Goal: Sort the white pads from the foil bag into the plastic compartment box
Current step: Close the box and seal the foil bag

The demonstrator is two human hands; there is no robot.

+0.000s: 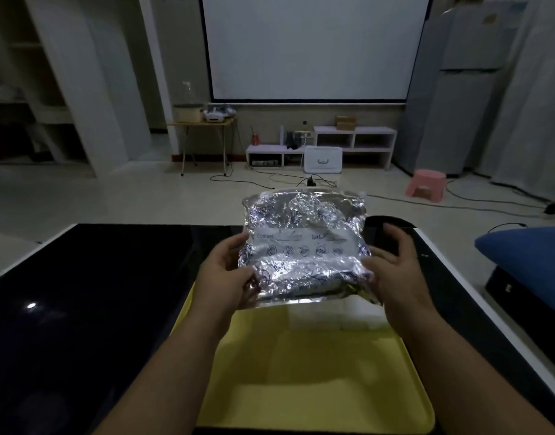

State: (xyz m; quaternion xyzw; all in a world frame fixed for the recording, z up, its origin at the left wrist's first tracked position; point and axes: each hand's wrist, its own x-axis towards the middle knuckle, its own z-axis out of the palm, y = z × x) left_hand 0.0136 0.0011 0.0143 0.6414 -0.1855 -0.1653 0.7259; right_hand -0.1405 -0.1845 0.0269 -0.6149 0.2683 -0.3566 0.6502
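Observation:
A crinkled silver foil bag [304, 246] with a printed label strip is held up above the yellow tray [301, 372]. My left hand [229, 274] grips its lower left edge, thumb on the front. My right hand [395, 271] holds the lower right edge, fingers spread behind it. Under the bag's right part lies something white and translucent [336, 315] on the tray; whether it is the compartment box or pads I cannot tell. No pads show clearly.
The tray sits on a glossy black table [97, 293] with a white rim. A blue cushion [527, 255] lies to the right. Beyond the table are a pink stool [425, 182], floor cables, low white shelves [351, 139] and a projector screen.

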